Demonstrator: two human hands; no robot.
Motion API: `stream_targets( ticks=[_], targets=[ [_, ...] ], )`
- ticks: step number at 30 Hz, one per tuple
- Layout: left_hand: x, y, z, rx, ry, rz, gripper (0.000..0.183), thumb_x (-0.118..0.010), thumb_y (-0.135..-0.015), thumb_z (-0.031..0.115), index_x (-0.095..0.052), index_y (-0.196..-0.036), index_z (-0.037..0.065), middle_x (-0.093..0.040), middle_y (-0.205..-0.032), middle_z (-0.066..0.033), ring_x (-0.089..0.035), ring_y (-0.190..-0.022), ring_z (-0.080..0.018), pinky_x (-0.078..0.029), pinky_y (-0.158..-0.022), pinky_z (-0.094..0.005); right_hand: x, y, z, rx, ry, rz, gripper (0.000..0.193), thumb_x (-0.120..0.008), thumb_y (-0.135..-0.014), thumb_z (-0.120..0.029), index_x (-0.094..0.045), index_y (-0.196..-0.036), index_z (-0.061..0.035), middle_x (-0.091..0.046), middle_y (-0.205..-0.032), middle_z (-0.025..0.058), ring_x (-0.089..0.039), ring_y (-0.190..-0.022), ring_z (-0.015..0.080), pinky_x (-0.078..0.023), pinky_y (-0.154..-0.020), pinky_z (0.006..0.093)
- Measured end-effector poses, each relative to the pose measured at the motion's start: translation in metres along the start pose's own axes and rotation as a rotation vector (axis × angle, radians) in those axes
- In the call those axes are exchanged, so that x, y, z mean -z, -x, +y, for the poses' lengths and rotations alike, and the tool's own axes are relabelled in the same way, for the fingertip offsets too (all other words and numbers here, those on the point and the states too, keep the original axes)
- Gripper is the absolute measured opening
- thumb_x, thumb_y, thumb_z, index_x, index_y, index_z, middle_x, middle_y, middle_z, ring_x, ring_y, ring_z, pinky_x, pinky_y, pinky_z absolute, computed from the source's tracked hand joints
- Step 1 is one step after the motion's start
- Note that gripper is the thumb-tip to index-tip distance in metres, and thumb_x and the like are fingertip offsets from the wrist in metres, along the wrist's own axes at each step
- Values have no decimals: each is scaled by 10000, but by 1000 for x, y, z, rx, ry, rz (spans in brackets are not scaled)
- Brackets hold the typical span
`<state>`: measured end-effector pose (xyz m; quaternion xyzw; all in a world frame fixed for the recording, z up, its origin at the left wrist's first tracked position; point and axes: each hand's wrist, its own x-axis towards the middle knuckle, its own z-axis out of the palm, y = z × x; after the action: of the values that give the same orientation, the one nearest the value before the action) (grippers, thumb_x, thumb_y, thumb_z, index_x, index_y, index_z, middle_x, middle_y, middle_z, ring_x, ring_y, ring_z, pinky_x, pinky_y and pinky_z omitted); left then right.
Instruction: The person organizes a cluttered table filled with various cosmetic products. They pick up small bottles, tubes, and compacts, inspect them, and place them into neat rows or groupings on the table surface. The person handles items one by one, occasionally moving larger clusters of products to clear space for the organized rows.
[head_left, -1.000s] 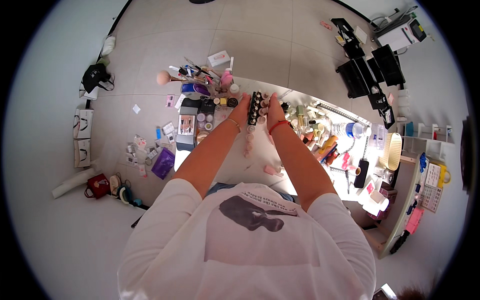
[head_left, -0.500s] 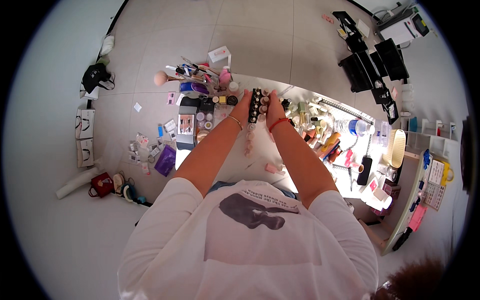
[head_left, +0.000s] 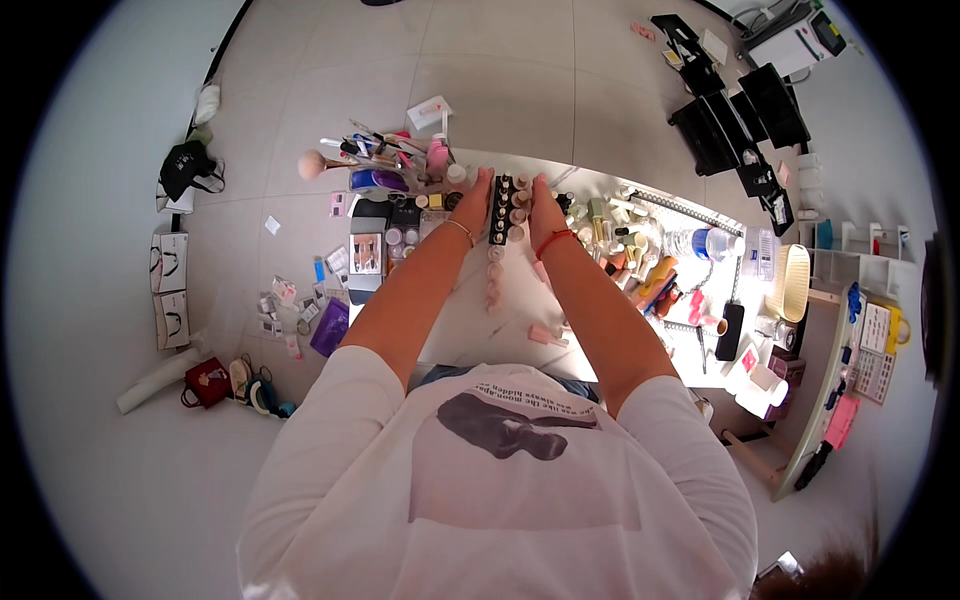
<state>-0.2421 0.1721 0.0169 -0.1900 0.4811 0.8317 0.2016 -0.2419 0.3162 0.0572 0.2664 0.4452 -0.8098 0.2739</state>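
My left hand (head_left: 471, 206) is upright along the left side of a row of small bottles with black bases or caps (head_left: 501, 212), fingers straight. On the far side of that pairing, a second row of brownish round-topped bottles (head_left: 518, 205) lies close against it. My right hand (head_left: 544, 212) faces inward along its right side, fingers also stretched out. Both rows sit between my palms; whether the palms touch them is hard to make out. A line of pale pink round-topped pieces (head_left: 494, 285) continues toward me.
Brushes and pens (head_left: 385, 150) crowd the back left, beside makeup palettes (head_left: 366, 254) and jars. Many cosmetic tubes and bottles (head_left: 625, 240) cover the right side. A pink bottle (head_left: 545, 335) lies near me. A black phone (head_left: 731, 332) and yellow basket (head_left: 791, 284) are at the right.
The whole view has shifted slightly, carrying the table a little to the left. My hands remain on both sides of the bottle rows, their fingers looking straighter.
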Motion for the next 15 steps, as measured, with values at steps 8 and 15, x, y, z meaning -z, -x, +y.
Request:
stream_targets(
  ticks=[8,15],
  targets=[
    [8,-19,-1,17,-90,-58,735,-271,-1031,601,-370,-1496,40,-414,-1520,-103,-373,-1400,-207,-237,-1179,-348,7,-24,8,80,31,0,396,-438,-999,-530,-562,-985,-155,-458,-725,-44,-390,-550,99,-334,-492,248],
    [20,-34,-4,38,-234,-53,709,-254,-1033,603,-517,-1386,47,-563,-1357,-89,-490,-1273,-191,-323,-1112,-327,5,-18,8,74,44,7,398,-426,-1010,-520,-570,-988,-149,-464,-730,-41,-399,-552,94,-334,-493,249]
  ],
)
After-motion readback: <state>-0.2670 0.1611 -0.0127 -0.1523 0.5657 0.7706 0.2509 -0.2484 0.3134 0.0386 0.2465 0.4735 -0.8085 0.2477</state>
